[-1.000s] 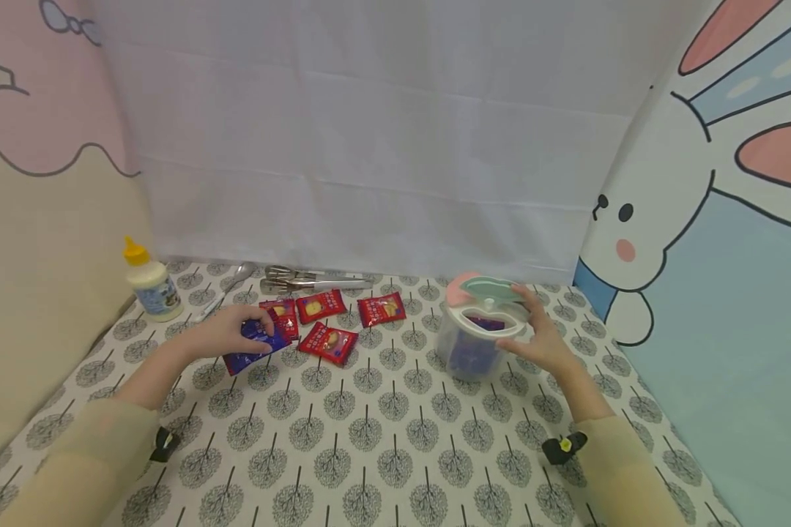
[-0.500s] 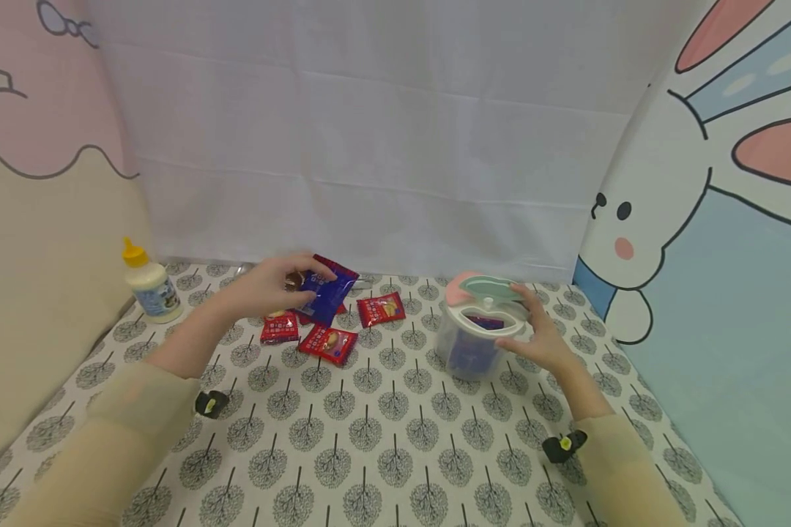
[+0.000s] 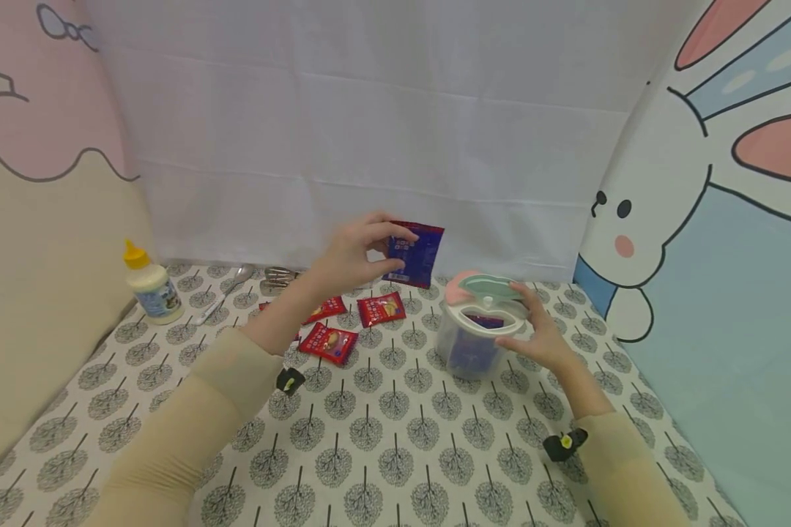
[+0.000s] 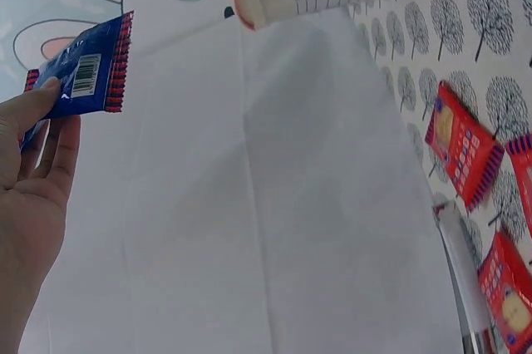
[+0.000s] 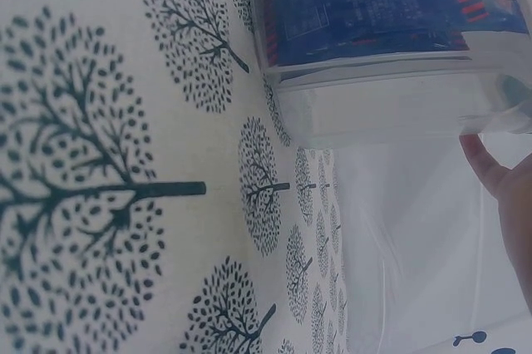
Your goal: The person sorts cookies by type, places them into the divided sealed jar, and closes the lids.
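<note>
L hand [image 3: 364, 252] pinches blue pack [image 3: 420, 256] up in air, left of tub [image 3: 471, 357]; R hand [image 3: 542, 335] grips tub w/ thumb + fingers at its rim. Prob best: hold tub still, pinch pack soft, tip thin edge down

Tree-print tbl [image 3: 365, 457] w/ red pkts [image 3: 329, 344], tub [image 3: 472, 351], btl [image 3: 157, 296], spoon [image 3: 222, 298].

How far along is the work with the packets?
Done: blue foil packaging shows inside the clear plastic container with pink-green lid, so loading seems begun.

In hand: the left hand holds another blue foil packet midair; the right hand holds the container.

Left: that packet isn't inside yet. Red foil packets lie on the white tree-print tablecloth; whether they go in, I can't tell.
</note>
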A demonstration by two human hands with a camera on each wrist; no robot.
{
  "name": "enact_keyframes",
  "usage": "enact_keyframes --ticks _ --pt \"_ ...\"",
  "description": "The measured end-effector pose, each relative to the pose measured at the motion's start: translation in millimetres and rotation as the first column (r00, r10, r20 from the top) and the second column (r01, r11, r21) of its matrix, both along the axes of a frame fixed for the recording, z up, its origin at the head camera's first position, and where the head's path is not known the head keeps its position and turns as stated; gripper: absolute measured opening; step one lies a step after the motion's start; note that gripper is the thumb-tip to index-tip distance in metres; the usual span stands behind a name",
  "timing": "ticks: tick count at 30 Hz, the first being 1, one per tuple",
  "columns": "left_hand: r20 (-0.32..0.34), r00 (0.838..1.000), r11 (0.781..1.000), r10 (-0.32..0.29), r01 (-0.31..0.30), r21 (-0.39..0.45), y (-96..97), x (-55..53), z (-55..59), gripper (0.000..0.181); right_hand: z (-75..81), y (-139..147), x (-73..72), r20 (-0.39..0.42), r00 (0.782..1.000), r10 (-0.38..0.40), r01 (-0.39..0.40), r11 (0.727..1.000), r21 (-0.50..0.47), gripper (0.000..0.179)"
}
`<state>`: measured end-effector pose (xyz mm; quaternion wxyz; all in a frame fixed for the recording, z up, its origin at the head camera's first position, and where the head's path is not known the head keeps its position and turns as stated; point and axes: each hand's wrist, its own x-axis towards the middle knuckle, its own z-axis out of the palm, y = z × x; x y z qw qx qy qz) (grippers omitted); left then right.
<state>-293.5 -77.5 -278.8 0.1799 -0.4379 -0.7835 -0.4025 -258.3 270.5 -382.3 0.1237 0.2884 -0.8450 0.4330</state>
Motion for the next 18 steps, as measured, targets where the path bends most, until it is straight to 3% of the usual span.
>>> enact_keyframes --ticks 9,18 --pt "-0.067 0.993 0.989 -0.101 0.107 0.106 63.1 -6.3 -16.2 0.039 0.0 -2.8 -2.2 0.018 1.0 -0.015 0.015 1.0 -0.006 0.095" --pt "-0.115 0.985 0.984 -0.131 0.144 0.11 103.9 -8.7 -43.0 0.038 4.4 -4.0 1.5 0.123 0.991 -0.046 0.046 0.999 0.007 0.097"
